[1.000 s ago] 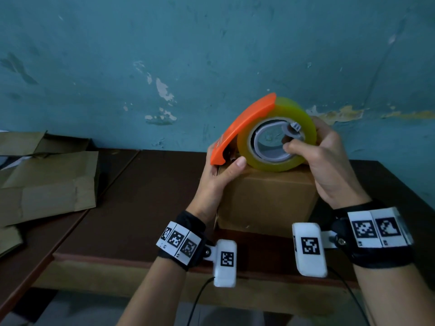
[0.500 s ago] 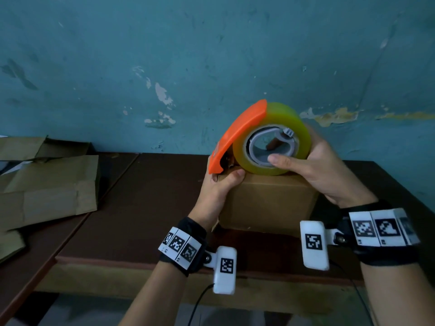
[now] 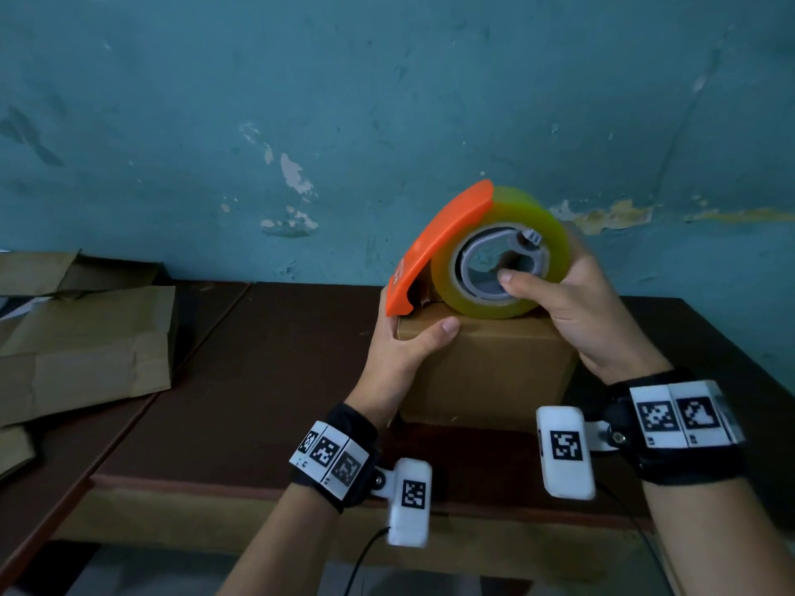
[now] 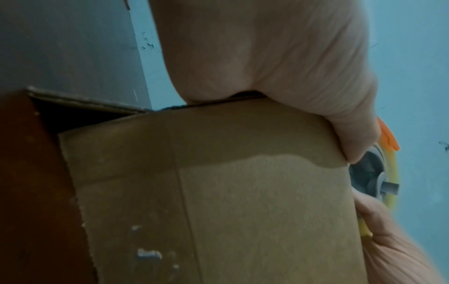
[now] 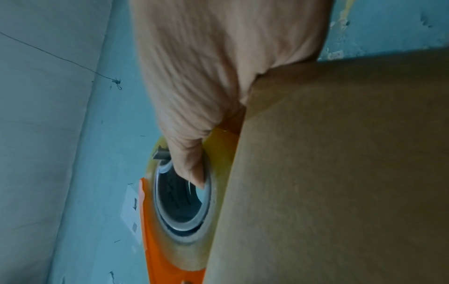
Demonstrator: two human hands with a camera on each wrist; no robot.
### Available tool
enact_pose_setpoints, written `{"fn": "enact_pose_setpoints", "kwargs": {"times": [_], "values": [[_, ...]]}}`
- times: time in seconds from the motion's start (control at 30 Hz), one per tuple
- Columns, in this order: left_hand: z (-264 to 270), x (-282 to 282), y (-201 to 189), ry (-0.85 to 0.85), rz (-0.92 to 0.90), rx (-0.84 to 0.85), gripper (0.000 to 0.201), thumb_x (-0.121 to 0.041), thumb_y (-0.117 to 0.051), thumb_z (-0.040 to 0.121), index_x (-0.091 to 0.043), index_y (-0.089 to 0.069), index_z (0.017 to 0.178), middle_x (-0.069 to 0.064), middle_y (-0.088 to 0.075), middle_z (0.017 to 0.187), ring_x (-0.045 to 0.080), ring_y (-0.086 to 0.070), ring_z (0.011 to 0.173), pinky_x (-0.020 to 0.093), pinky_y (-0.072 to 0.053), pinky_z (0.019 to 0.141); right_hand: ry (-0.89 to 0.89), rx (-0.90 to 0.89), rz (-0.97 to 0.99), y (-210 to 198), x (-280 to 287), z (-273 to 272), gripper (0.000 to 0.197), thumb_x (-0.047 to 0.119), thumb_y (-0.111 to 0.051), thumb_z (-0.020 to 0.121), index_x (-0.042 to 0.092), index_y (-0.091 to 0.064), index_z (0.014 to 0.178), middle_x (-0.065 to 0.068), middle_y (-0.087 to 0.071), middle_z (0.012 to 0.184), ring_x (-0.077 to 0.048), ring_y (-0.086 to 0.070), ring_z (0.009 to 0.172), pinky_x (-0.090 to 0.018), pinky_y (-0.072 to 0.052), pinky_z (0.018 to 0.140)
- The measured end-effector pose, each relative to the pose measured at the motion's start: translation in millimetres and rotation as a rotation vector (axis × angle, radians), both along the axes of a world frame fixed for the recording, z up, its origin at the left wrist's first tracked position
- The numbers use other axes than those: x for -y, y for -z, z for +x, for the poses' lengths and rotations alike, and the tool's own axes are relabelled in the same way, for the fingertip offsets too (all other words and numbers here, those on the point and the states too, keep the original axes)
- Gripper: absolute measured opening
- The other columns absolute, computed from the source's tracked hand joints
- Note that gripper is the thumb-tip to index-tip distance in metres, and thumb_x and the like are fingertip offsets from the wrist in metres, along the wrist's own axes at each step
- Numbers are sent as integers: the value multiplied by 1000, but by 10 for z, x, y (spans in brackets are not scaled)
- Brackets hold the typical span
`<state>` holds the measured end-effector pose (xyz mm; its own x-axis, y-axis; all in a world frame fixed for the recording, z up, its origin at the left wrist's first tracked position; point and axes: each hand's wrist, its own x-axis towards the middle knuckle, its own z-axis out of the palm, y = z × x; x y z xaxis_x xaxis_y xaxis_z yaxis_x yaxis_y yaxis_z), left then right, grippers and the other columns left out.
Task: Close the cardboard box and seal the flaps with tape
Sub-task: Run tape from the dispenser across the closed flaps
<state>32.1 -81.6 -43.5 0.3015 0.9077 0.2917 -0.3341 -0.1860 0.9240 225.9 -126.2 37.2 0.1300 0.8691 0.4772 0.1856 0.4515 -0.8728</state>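
On the dark brown wooden table (image 3: 266, 380), close to its front edge, stands the small brown cardboard box (image 3: 486, 372), and its top flaps seem to be folded down, although the top itself is mostly hidden. The round roll of yellowish clear tape in its orange plastic dispenser (image 3: 482, 247) sits on the top of the box, with the orange nose at the left edge. The right hand (image 3: 572, 311) is clamped on the dispenser: the thumb is hooked into the grey core and the other fingers go round the back of the roll. The left hand (image 3: 404, 346) grips the upper left corner of the box, thumb on the front face and fingers behind the corner, so the box cannot slide.

I think the step in hand is to lay the strip along the top seam. To do it well, the roll should be kept pressed down and pulled in one straight line to the right, while the left hand holds the corner firmly and presses the beginning of the tape. If the roll tilts, the tape will probably wrinkle or leave the seam. Flat pieces of brown cardboard (image 3: 81, 337) lie well apart at the left.
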Motion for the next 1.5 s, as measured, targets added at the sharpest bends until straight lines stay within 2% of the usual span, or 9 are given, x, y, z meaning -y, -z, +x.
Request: {"fn": "enact_pose_setpoints", "kwargs": {"times": [0.13, 0.33, 0.47, 0.6, 0.83, 1.0, 1.23, 1.33, 1.5], "values": [[-28, 8, -1, 21, 5, -17, 97, -45, -89, 68, -27, -43, 151, 5, -60, 146, 27, -58, 134, 54, -46, 112, 4, 8, 7, 20, 11, -19, 47, -3, -73, 87, 7, -58, 131, -9, -71, 121, -20, -69, 113, -33, -56, 94], [-176, -27, 113, -15, 17, -67, 84, -40, -82, 68, -26, -50, 144, 0, -66, 137, 18, -62, 127, 37, -53, 106, -24, 45, -37, 192, -107, -142, 47, -3, -74, 86, 10, -58, 128, -11, -70, 121, -21, -69, 112, -33, -56, 96], [-282, -67, 224, -16, 28, -189, 81, -27, -81, 79, -24, -41, 150, -1, -60, 141, 9, -59, 129, 26, -52, 104, 18, -33, -105, 364, -151, -205, 44, -8, -71, 85, 6, -61, 126, -6, -73, 113, -13, -72, 103, -26, -56, 86], [-301, -116, 180, 34, 30, -230, 81, -27, -79, 79, -27, -40, 150, -7, -59, 139, 1, -59, 125, 21, -51, 101, 36, -36, -111, 353, -153, -164, 42, -8, -71, 86, 3, -61, 125, -12, -72, 115, -19, -72, 104, -26, -57, 85], [-300, -120, 158, 28, 4, -193, 81, -23, -78, 78, -27, -40, 149, -5, -58, 139, -1, -60, 122, 15, -51, 93, 37, -57, -115, 351, -148, -193, 41, -4, -72, 86, 9, -63, 124, -6, -73, 113, -14, -72, 103, -25, -57, 84], [-291, -119, 172, 31, -15, -165, 90, -33, -84, 70, -22, -42, 150, 1, -60, 141, 10, -62, 126, 25, -53, 100, 31, -55, -101, 361, -133, -195, 43, -4, -72, 86, 10, -62, 125, -4, -73, 113, -13, -71, 104, -25, -57, 84], [-238, -87, 177, -5, 0, -103, 73, -9, -74, 80, -14, -47, 148, 12, -63, 140, 26, -60, 130, 45, -50, 108, 35, 18, -54, 368, -103, -199, 55, 2, -84, 78, 7, -59, 127, -6, -72, 117, -14, -71, 107, -26, -58, 90], [-210, -92, 180, -30, 22, -113, 75, -9, -75, 81, -12, -45, 150, 13, -61, 142, 27, -58, 133, 50, -47, 112, 33, 36, -59, 371, -127, -191, 51, 0, -81, 81, 9, -59, 125, -5, -71, 116, -12, -71, 106, -24, -57, 88], [-176, -63, 169, -74, -2, -94, 84, -32, -85, 75, -19, -45, 148, 3, -63, 141, 15, -61, 129, 37, -52, 108, 24, 36, -77, 364, -158, -179, 45, -4, -75, 84, 11, -58, 122, -9, -70, 114, -15, -70, 104, -27, -57, 88]]}}
